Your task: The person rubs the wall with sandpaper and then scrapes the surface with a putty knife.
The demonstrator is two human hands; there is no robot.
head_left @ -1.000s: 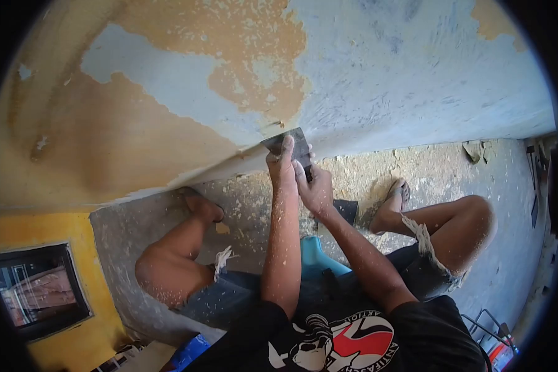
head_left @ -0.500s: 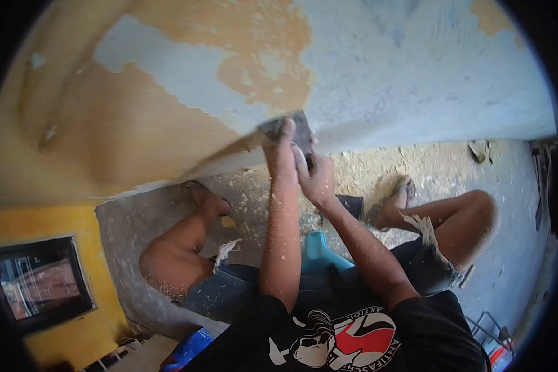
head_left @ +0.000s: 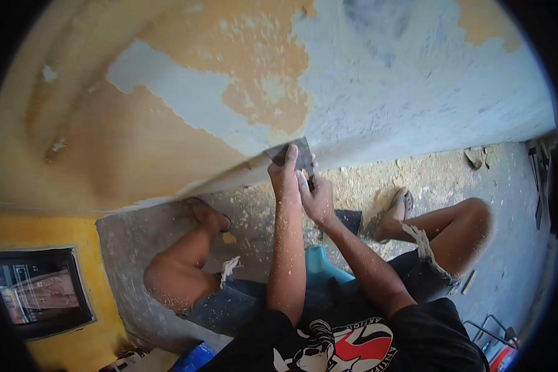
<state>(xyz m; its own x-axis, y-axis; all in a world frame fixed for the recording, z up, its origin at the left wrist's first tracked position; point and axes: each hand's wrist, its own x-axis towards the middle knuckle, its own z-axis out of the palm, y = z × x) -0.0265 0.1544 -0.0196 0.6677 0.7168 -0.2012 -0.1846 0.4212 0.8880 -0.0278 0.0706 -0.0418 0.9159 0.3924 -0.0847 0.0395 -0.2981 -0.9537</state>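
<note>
A dark, flat-bladed scraper is held in both hands, its blade at the lower part of the peeling wall. My left hand is closed on it with the thumb stretched along the blade. Just to the right and lower, my right hand is wrapped around its lower end, so the handle is mostly hidden. Tan paint ends in a ragged edge just above the blade, and bare pale-blue wall lies to the right. Pale flakes cling to my forearms.
Paint chips litter the concrete floor. A dark square sheet lies between my feet, with a light-blue plastic piece close to my lap. At left is a yellow surface with a black-framed panel.
Both hands and the scraper have come down a little, towards me. The view has tilted slightly upward, so the wall and floor appear lower in it.
</note>
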